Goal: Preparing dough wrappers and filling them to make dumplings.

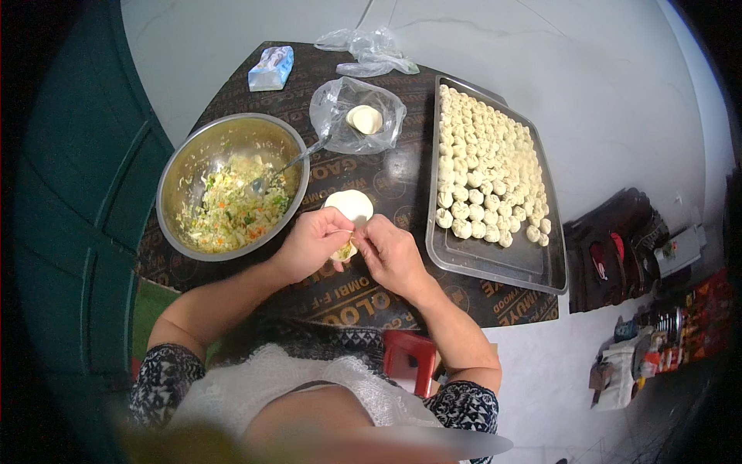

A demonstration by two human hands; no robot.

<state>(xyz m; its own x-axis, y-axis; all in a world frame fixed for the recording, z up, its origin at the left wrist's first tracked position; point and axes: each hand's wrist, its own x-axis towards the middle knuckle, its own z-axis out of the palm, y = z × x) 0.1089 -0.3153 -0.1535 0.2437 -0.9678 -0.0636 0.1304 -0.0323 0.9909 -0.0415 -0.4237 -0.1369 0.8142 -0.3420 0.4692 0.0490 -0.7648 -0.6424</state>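
Note:
My left hand [313, 242] holds a small filled dumpling [344, 251], its vegetable filling showing at the opening. The fingers of my right hand [389, 249] pinch the edge of its dough at the top right. Just beyond my fingertips lie round dough wrappers [349, 204] on the dark table. To the left stands a steel bowl [168, 197] of chopped vegetable filling [232, 209], a metal spoon [301, 155] leaning in it. More wrappers [365, 119] rest in an open clear plastic bag [391, 136] behind.
A large metal tray [493, 267] with rows of pleated dumplings [475, 197] stands on the right. A tissue pack [271, 68] and crumpled plastic bags [374, 53] lie at the table's far edge [426, 68]. A red stool [410, 354] is near my body.

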